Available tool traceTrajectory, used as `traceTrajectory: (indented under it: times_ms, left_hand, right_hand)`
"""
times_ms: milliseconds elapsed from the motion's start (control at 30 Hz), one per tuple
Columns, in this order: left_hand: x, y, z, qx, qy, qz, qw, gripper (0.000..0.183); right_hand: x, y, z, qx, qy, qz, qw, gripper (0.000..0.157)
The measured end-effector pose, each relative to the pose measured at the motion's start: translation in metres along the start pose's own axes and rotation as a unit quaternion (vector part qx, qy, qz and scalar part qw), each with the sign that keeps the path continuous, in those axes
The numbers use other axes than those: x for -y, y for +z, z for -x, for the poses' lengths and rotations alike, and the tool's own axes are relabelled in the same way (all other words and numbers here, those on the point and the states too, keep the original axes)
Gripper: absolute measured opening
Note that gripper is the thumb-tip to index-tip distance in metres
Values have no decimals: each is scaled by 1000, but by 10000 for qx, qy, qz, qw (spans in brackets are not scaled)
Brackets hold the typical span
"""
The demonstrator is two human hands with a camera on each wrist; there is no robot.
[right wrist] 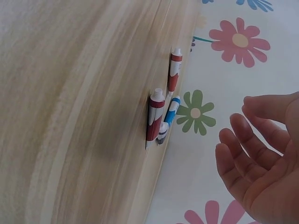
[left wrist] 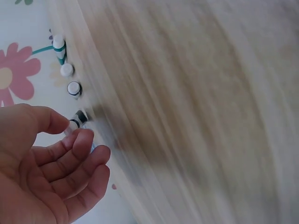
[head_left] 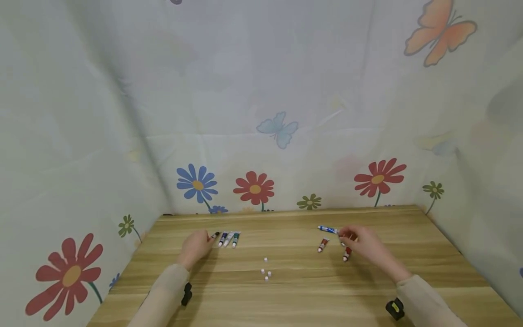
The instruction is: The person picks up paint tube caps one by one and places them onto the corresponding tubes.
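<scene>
At the left, my left hand (head_left: 196, 247) pinches a small paint tube with a black band (left wrist: 80, 117) between thumb and fingertips. Right beside it lie a dark blue paint tube (head_left: 222, 239), a white-grey one (head_left: 229, 239) and a green one (head_left: 235, 240), white ends toward me. My right hand (head_left: 361, 240) hovers over the right group, its fingers loosely bent around nothing. Under and beside it are a blue tube (right wrist: 172, 111), an orange-red tube (head_left: 323, 245), a dark red tube (right wrist: 155, 116) and a greyish tube (right wrist: 162, 133) partly hidden behind the dark red one.
Several tiny white cap-like pieces (head_left: 265, 260) lie mid-table between the hands. The wooden table (head_left: 294, 299) ends at a hanging cloth (head_left: 318, 150) printed with flowers and butterflies, which also rises at both sides. Black wrist straps (head_left: 395, 309) sit on the forearms.
</scene>
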State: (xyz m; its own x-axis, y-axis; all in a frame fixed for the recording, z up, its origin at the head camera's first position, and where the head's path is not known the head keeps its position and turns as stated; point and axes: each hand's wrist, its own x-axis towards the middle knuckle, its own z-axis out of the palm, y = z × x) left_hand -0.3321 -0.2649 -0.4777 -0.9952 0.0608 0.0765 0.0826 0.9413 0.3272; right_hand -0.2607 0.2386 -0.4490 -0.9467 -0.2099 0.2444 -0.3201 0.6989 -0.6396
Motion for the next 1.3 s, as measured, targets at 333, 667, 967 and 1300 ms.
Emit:
traceTrajectory:
  times_ms: [333,667,967,1300]
  left_hand:
    - [2,6,0,142,10,-24,9999,39]
    - [0,11,-2,249,174,-174,9994,39]
    - [-1,9,-2,231,90,-248,9994,38]
    - [0,10,-1,251,104,-260,9993,35]
  right_hand:
    - [3,3,-2,67,-8,79,9999,8]
    - [2,6,-2,201,-39,22,9998,10]
    - [-2,8,-7,283,-216,44,9994,10]
    - [-1,13,-11,519,-72,136,9985,12]
